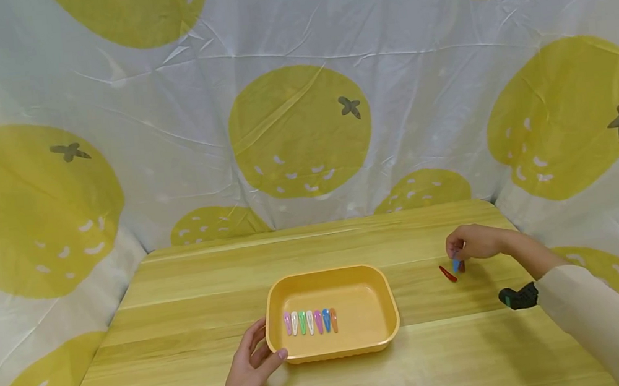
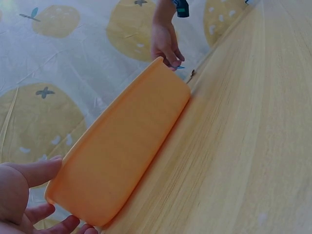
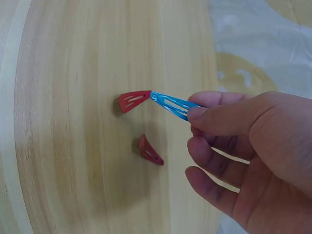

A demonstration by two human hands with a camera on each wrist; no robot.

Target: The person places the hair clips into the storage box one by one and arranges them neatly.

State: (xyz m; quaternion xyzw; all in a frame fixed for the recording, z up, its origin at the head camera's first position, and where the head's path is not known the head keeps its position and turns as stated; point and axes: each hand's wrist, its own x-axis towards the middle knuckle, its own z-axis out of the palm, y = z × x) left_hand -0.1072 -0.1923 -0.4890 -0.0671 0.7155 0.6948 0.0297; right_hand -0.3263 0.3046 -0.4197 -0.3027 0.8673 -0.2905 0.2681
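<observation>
My left hand grips the near left corner of an orange plastic tray, thumb at the rim and fingers along the outer wall. Inside the tray lies a neat row of several snap hair clips in pink, white, green, purple, blue and orange. Off to the right, my right hand pinches a blue snap hair clip by its wide end between thumb and index finger. Beneath it on the table lie two red hair clips, one red clip overlapped by the blue tip, the other red clip closer to my fingers.
The wooden table carries the tray near its front middle. A cloth printed with yellow fruit hangs behind and at both sides. On my right wrist sits a black strap device.
</observation>
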